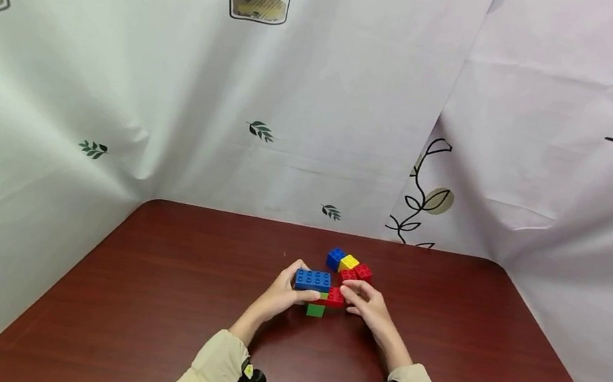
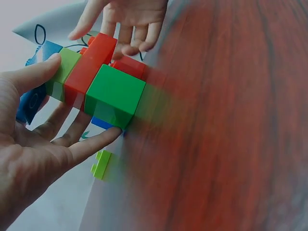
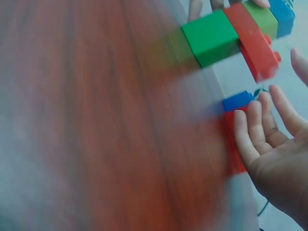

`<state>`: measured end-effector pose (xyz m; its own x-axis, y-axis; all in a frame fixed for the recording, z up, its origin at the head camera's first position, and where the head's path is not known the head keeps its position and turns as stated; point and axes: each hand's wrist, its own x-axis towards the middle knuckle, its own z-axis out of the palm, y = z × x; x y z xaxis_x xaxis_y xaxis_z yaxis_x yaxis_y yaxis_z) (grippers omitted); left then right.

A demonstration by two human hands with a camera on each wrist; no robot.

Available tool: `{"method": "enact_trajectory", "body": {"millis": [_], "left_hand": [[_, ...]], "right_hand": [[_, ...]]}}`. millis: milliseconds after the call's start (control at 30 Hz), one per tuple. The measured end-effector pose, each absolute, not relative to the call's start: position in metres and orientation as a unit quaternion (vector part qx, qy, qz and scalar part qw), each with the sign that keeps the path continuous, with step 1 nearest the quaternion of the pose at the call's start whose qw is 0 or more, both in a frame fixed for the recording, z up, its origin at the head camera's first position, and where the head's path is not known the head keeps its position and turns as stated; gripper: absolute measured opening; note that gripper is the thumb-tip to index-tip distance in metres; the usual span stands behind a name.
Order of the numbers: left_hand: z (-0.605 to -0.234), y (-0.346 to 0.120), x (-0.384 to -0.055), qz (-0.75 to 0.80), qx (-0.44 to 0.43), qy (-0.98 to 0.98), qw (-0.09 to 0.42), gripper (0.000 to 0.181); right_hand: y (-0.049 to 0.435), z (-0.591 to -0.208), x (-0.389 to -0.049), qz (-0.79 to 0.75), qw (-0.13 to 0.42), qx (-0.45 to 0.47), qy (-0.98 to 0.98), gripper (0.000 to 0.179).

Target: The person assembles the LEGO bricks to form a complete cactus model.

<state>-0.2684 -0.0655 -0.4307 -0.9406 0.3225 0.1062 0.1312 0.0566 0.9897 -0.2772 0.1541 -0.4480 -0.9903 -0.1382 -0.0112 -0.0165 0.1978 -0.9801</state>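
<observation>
My left hand (image 1: 279,295) grips a stack of toy building bricks, thumb on the near side and fingers behind. From the top, the stack has a studded blue brick (image 1: 312,280), a light green brick (image 2: 66,67), a red brick (image 2: 91,67) jutting out to the right, and a green brick (image 2: 115,91) at the bottom. Beside the jutting red end is my right hand (image 1: 373,308), its fingers spread and loosely bent. A gap shows between that hand and the red brick (image 3: 255,45) in the right wrist view; nothing is in its grasp.
Behind the stack, loose blue (image 1: 335,259), yellow (image 1: 349,264) and red bricks (image 1: 363,272) lie close together on the brown table (image 1: 152,314). A small light green brick (image 2: 101,164) shows in the left wrist view. White printed cloth (image 1: 322,99) hangs along the table's far edge.
</observation>
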Motion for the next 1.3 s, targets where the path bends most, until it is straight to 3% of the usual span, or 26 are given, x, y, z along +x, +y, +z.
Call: {"method": "enact_trajectory", "body": {"millis": [333,867,1033,1300], "left_hand": [[-0.444,-0.062,-0.278,0.661,0.148,0.734,0.044,0.035],[-0.449,-0.058,-0.276,0.674,0.139,0.724,0.045,0.037],[-0.443,-0.06,-0.271,0.68,0.144,0.718,0.039,0.033],[-0.42,-0.063,-0.257,0.678,0.156,0.717,0.042,0.03]], "right_hand": [[0.16,-0.443,-0.29,-0.66,-0.103,0.041,0.744,0.026],[0.156,-0.454,-0.303,-0.586,-0.195,0.053,0.785,0.036],[0.156,-0.457,-0.309,-0.543,-0.195,0.055,0.815,0.038],[0.155,-0.461,-0.312,-0.54,-0.125,0.038,0.831,0.052]]}}
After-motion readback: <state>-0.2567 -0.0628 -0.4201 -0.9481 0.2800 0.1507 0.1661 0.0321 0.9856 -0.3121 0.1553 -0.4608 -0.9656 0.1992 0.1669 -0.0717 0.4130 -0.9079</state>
